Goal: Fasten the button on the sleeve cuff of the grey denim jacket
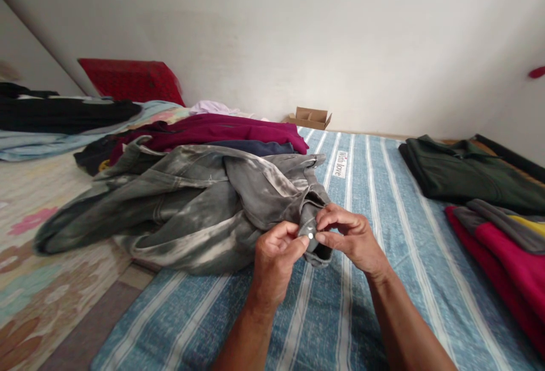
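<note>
Head view, frame centre: left hand and right hand pinch the grey jacket cuff at its snap, unfastened; folded clothes wait right.

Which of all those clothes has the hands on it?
The grey washed-out jacket. Both hands, left hand and right hand, pinch its cuff by the button; the other clothes lie untouched.

Sleeves: none in view, both forearms bare to the frame's edge
Hands: left hand and right hand bare, ungloved
</note>
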`<control>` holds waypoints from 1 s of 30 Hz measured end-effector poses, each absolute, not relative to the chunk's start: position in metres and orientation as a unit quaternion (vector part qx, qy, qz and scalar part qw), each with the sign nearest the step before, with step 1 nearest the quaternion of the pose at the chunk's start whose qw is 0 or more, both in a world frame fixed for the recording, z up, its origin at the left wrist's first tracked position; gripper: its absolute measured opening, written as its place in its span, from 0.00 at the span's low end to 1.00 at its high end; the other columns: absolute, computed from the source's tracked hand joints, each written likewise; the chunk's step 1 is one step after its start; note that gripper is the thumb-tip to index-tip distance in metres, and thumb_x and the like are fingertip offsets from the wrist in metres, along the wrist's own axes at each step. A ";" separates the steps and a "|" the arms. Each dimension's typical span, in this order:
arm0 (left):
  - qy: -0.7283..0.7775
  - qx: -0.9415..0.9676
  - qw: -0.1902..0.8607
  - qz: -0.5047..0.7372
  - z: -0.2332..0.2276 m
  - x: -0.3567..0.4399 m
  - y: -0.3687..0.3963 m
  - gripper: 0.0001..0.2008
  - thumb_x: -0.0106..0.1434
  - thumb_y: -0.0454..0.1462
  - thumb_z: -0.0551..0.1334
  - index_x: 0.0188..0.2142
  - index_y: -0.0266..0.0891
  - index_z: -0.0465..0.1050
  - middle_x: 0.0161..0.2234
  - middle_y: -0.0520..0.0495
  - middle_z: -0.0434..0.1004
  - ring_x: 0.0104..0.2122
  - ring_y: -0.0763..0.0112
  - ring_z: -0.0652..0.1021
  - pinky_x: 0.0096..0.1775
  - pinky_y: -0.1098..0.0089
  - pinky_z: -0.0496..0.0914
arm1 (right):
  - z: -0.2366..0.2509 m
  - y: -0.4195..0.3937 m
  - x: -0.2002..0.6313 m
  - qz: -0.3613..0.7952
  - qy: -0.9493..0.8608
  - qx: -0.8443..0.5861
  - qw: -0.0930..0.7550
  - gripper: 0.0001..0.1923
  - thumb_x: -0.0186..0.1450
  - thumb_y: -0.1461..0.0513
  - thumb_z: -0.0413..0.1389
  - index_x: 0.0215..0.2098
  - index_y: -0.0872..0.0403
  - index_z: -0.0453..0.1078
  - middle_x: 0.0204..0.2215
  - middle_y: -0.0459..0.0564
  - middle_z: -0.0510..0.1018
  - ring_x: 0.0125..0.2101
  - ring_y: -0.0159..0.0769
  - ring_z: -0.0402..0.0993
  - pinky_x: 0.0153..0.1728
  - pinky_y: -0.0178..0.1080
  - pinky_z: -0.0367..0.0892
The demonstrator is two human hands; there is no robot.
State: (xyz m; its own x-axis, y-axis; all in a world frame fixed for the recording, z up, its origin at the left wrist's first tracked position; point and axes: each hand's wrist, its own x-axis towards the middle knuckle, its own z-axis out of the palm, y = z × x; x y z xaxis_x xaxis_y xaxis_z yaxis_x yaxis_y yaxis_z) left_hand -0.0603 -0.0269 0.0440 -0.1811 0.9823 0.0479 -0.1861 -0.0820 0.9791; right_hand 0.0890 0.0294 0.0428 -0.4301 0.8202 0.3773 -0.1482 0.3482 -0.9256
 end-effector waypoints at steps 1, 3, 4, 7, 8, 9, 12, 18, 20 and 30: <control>0.476 0.414 0.485 0.606 0.044 -0.060 -0.027 0.07 0.51 0.37 0.64 0.24 0.35 0.70 0.20 0.54 0.65 0.22 0.77 0.64 0.27 0.75 0.59 | 0.043 0.029 0.089 0.511 -0.676 -0.247 0.469 0.05 0.55 0.59 0.63 0.29 0.50 0.73 0.31 0.47 0.71 0.34 0.35 0.67 0.36 0.40 0.63; 0.474 0.402 0.491 0.610 0.045 -0.060 -0.026 0.07 0.50 0.38 0.64 0.24 0.35 0.70 0.20 0.54 0.65 0.22 0.77 0.64 0.27 0.75 0.59 | 0.044 0.029 0.090 0.508 -0.687 -0.236 0.463 0.06 0.55 0.59 0.63 0.31 0.49 0.73 0.32 0.47 0.71 0.35 0.36 0.67 0.37 0.40 0.63; 0.472 0.397 0.494 0.613 0.045 -0.060 -0.026 0.07 0.51 0.38 0.64 0.25 0.35 0.70 0.20 0.54 0.65 0.22 0.78 0.64 0.26 0.75 0.59 | 0.045 0.029 0.091 0.506 -0.693 -0.231 0.459 0.07 0.55 0.58 0.63 0.32 0.48 0.73 0.33 0.47 0.71 0.35 0.36 0.67 0.37 0.40 0.63; 0.469 0.385 0.496 0.621 0.046 -0.060 -0.026 0.08 0.51 0.39 0.64 0.25 0.36 0.70 0.20 0.55 0.64 0.21 0.79 0.62 0.26 0.76 0.59 | 0.047 0.028 0.093 0.495 -0.713 -0.223 0.444 0.12 0.53 0.57 0.65 0.35 0.47 0.73 0.35 0.47 0.71 0.36 0.36 0.66 0.36 0.40 0.62; 0.468 0.382 0.495 0.624 0.047 -0.060 -0.025 0.08 0.51 0.39 0.64 0.25 0.36 0.70 0.20 0.55 0.64 0.21 0.79 0.62 0.26 0.76 0.59 | 0.048 0.028 0.093 0.489 -0.720 -0.224 0.439 0.13 0.52 0.56 0.65 0.36 0.47 0.73 0.36 0.48 0.71 0.36 0.37 0.66 0.36 0.40 0.62; 0.466 0.379 0.496 0.627 0.047 -0.060 -0.025 0.08 0.51 0.39 0.64 0.25 0.36 0.70 0.20 0.55 0.64 0.21 0.79 0.62 0.26 0.76 0.59 | 0.050 0.027 0.093 0.482 -0.726 -0.225 0.435 0.15 0.52 0.54 0.65 0.37 0.48 0.72 0.36 0.48 0.71 0.36 0.37 0.66 0.35 0.40 0.62; 0.456 0.367 0.501 0.638 0.046 -0.060 -0.024 0.09 0.52 0.40 0.65 0.26 0.36 0.70 0.22 0.54 0.67 0.23 0.78 0.65 0.28 0.76 0.60 | 0.053 0.025 0.091 0.460 -0.740 -0.235 0.430 0.20 0.49 0.51 0.66 0.38 0.48 0.71 0.38 0.48 0.70 0.38 0.39 0.65 0.37 0.40 0.62; 0.437 0.364 0.516 0.640 0.042 -0.059 -0.024 0.10 0.54 0.41 0.65 0.29 0.36 0.70 0.25 0.52 0.69 0.27 0.75 0.68 0.31 0.74 0.63 | 0.057 0.020 0.085 0.418 -0.758 -0.262 0.427 0.22 0.48 0.55 0.67 0.38 0.49 0.67 0.38 0.47 0.70 0.38 0.38 0.66 0.38 0.39 0.61; 0.443 0.363 0.514 0.638 0.043 -0.059 -0.024 0.11 0.54 0.43 0.64 0.29 0.36 0.70 0.24 0.53 0.68 0.25 0.76 0.67 0.29 0.75 0.62 | 0.058 0.020 0.085 0.410 -0.762 -0.260 0.429 0.20 0.50 0.56 0.66 0.39 0.49 0.67 0.37 0.48 0.70 0.38 0.38 0.66 0.38 0.39 0.61; 0.446 0.369 0.513 0.634 0.043 -0.058 -0.025 0.09 0.53 0.41 0.63 0.29 0.36 0.71 0.21 0.54 0.66 0.22 0.78 0.64 0.27 0.76 0.60 | 0.057 0.021 0.088 0.443 -0.740 -0.250 0.439 0.15 0.52 0.56 0.64 0.37 0.49 0.70 0.38 0.48 0.71 0.37 0.37 0.67 0.36 0.39 0.63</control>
